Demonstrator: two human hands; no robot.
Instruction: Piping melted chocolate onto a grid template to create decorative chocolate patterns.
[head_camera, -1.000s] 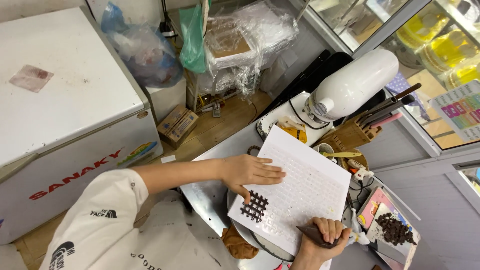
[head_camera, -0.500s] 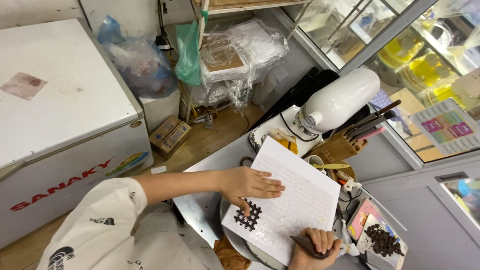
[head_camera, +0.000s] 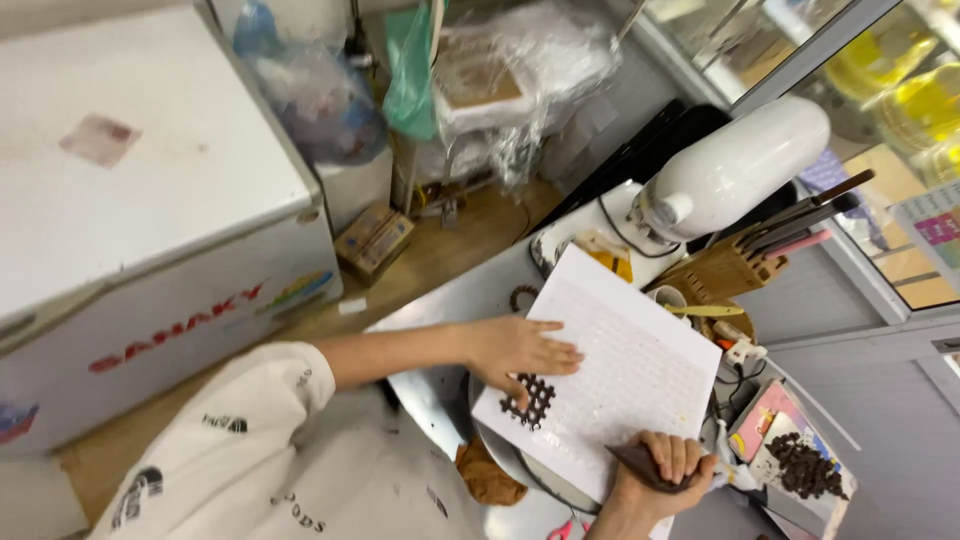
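A dark piping bag is pinched in the right hand at the near edge of the white mould sheet, which is pressed flat by the spread left hand; the filled dark cells lie leftward, beside that hand.

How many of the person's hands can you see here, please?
2: the left hand rests flat on the white mould sheet; the right hand grips a dark piping bag at its near edge.
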